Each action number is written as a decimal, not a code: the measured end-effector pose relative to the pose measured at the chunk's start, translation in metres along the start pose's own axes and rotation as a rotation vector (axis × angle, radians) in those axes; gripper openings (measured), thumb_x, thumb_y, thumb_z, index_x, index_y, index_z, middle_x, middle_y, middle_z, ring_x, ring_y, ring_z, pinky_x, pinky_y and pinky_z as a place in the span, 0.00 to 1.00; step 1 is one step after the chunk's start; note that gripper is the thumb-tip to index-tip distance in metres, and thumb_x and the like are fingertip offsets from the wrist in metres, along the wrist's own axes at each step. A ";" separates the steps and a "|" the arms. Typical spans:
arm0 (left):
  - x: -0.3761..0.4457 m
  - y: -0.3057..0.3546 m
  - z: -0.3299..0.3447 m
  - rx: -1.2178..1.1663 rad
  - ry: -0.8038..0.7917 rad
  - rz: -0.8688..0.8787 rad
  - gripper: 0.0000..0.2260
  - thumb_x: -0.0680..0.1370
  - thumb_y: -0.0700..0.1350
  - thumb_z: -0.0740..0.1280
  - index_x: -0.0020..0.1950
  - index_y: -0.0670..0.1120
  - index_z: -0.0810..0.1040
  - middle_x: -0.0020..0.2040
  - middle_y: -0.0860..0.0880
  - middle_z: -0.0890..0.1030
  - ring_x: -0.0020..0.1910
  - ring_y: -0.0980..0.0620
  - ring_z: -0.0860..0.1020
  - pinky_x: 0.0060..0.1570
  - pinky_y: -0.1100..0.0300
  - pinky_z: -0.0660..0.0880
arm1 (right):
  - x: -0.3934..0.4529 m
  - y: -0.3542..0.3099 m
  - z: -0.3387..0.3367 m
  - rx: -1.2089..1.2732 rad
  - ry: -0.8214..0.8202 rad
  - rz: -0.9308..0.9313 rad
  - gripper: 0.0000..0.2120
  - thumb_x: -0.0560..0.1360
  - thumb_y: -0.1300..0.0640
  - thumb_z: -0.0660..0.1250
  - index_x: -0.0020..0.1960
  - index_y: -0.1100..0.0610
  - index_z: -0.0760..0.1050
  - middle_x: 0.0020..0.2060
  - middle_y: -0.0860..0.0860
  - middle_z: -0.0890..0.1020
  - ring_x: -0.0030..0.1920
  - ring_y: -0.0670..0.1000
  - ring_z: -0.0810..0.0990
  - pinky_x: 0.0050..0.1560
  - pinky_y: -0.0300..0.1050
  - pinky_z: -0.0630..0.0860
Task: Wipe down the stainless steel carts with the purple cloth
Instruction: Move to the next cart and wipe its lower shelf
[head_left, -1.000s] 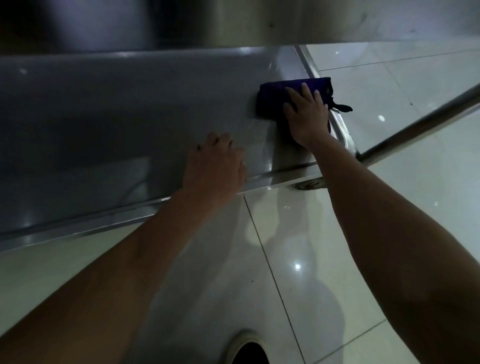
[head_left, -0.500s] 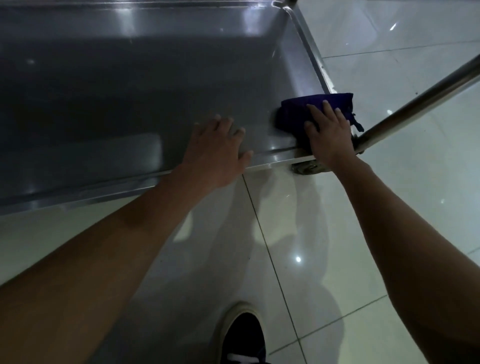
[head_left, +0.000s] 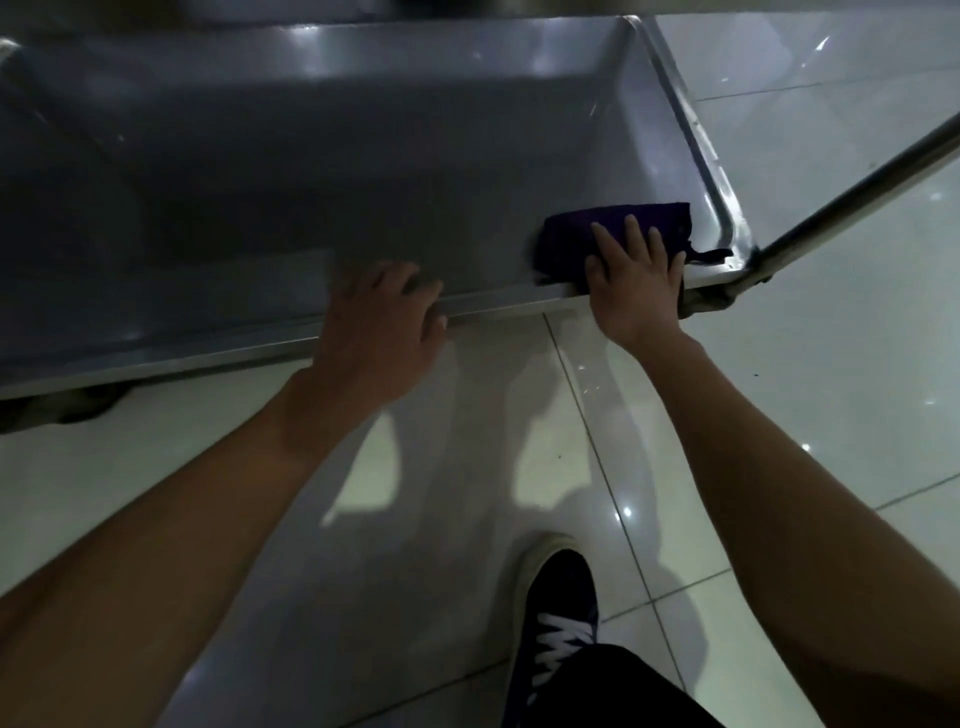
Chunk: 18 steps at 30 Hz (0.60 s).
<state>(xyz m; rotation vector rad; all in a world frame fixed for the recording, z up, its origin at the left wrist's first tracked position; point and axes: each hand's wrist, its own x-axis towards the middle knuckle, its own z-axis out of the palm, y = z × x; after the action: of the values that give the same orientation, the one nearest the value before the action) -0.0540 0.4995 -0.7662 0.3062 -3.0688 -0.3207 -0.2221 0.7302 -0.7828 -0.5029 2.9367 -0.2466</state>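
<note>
Cloth stroke is reaching the near rim of the cart tray, at its right corner.

The right hand (head_left: 631, 280) is pressing the purple cloth (head_left: 597, 228) flat, fingers straight and spread on top, not curled round it; over the last second it has been dragging the cloth from the far 12 o'clock side toward 6 o'clock, and the cloth is now touching the near lip of the stainless steel cart (head_left: 322, 156). The left hand (head_left: 379, 332), fingers hooked over the rim at 9 o'clock from the cloth, is steadying the cart. Judgement: this right-edge strip is nearly done; the wide area toward 9 o'clock likely remains.
</note>
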 end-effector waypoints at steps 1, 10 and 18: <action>-0.010 -0.011 -0.001 0.010 -0.004 -0.006 0.19 0.79 0.54 0.62 0.68 0.50 0.78 0.68 0.47 0.75 0.69 0.44 0.71 0.71 0.42 0.63 | -0.004 -0.015 0.005 -0.008 -0.004 -0.004 0.24 0.84 0.45 0.47 0.80 0.43 0.53 0.81 0.54 0.51 0.80 0.60 0.46 0.77 0.64 0.39; -0.093 -0.091 -0.026 0.129 -0.100 -0.143 0.19 0.77 0.51 0.62 0.68 0.49 0.73 0.67 0.46 0.73 0.65 0.41 0.72 0.61 0.46 0.71 | -0.045 -0.145 0.040 -0.035 -0.030 -0.162 0.25 0.85 0.45 0.46 0.81 0.45 0.53 0.81 0.55 0.50 0.80 0.61 0.45 0.76 0.66 0.40; -0.128 -0.119 -0.070 0.109 -0.180 -0.220 0.20 0.78 0.51 0.62 0.70 0.50 0.73 0.70 0.48 0.72 0.70 0.43 0.70 0.66 0.45 0.69 | -0.058 -0.191 0.023 -0.054 -0.230 -0.181 0.26 0.84 0.46 0.50 0.81 0.48 0.51 0.81 0.55 0.47 0.80 0.62 0.44 0.76 0.68 0.44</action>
<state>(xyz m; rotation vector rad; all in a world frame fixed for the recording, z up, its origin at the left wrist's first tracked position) 0.0984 0.3969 -0.7247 0.6580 -3.2398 -0.1979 -0.1033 0.5689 -0.7625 -0.7521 2.6829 -0.1210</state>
